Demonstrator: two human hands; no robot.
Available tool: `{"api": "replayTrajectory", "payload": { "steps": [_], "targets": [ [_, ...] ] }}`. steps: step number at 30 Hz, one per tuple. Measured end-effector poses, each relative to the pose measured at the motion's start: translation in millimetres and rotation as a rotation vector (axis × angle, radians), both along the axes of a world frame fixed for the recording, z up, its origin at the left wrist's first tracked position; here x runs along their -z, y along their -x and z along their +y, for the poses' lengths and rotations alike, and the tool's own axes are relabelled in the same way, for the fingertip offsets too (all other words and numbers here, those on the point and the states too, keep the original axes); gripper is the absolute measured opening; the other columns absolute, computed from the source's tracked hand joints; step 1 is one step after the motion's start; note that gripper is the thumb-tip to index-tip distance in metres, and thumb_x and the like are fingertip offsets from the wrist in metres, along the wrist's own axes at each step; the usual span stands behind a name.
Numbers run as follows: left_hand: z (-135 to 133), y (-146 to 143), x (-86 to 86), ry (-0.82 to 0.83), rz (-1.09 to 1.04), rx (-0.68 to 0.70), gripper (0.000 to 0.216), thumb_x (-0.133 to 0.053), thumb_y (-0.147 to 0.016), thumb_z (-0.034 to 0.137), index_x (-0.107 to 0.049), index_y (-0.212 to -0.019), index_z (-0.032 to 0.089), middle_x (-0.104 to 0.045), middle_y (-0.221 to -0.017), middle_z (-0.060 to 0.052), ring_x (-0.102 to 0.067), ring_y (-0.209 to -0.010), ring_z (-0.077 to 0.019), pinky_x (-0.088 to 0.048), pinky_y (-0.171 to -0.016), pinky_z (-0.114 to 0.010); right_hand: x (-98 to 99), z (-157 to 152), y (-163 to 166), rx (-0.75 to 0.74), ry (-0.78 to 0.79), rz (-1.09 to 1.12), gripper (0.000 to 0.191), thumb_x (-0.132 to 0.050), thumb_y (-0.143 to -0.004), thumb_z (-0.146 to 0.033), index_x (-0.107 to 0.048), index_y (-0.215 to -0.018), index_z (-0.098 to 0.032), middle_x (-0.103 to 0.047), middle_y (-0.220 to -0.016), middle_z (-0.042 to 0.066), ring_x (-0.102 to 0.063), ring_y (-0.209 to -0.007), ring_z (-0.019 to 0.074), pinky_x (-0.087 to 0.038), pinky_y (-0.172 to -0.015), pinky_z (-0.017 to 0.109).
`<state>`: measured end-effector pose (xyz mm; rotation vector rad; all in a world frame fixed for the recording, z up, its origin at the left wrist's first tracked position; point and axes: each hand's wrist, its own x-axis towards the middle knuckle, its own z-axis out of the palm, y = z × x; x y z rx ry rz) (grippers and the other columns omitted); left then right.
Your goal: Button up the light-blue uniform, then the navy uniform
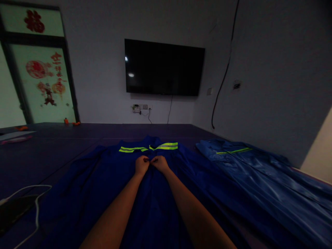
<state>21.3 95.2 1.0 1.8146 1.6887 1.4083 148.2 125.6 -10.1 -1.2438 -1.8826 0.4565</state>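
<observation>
A dark blue work jacket (109,190) with yellow-green reflective strips across its chest lies spread out in front of me. At its front opening, just below the strips, my left hand (142,165) pinches the jacket's front edge. Right beside it my right hand (159,163) is also closed in a pinch on the front edge. The fingertips of both hands nearly meet. Whatever small fastener may be between them is too dark and small to make out.
To the right lies a lighter blue garment (259,176) with one yellow-green strip. A white cable (37,207) curls at the lower left beside a dark flat object (15,211). Small orange things (66,121) sit near the door. A television (164,67) hangs on the far wall.
</observation>
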Motion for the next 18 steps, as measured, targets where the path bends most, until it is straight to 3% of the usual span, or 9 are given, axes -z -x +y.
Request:
{"api": "replayTrajectory", "payload": {
  "steps": [9,18],
  "targets": [
    [-0.3,0.5,-0.7,-0.06,0.006,-0.03,0.025,-0.054,-0.061,0.001,-0.065,-0.08,0.014,-0.064,-0.074,-0.002,-0.059,-0.072,-0.0129,-0.045,-0.07,-0.023,-1.3,-1.3,-1.0,-0.012,0.001,-0.009,0.008,-0.062,-0.061,-0.016,-0.069,-0.062,-0.019,-0.069,-0.066,0.001,-0.064,-0.065,0.016,-0.047,-0.058,0.02],
    [-1.9,-5.4,-5.4,-0.161,-0.037,0.062,0.022,-0.049,-0.069,0.004,-0.064,-0.082,0.014,-0.065,-0.079,-0.004,-0.06,-0.072,-0.0114,-0.047,-0.068,-0.022,0.0,-0.6,0.2,0.011,-0.01,-0.006,0.017,-0.056,-0.061,-0.01,-0.069,-0.065,-0.019,-0.069,-0.068,0.001,-0.064,-0.064,0.0158,-0.047,-0.058,0.02]
  ]
}}
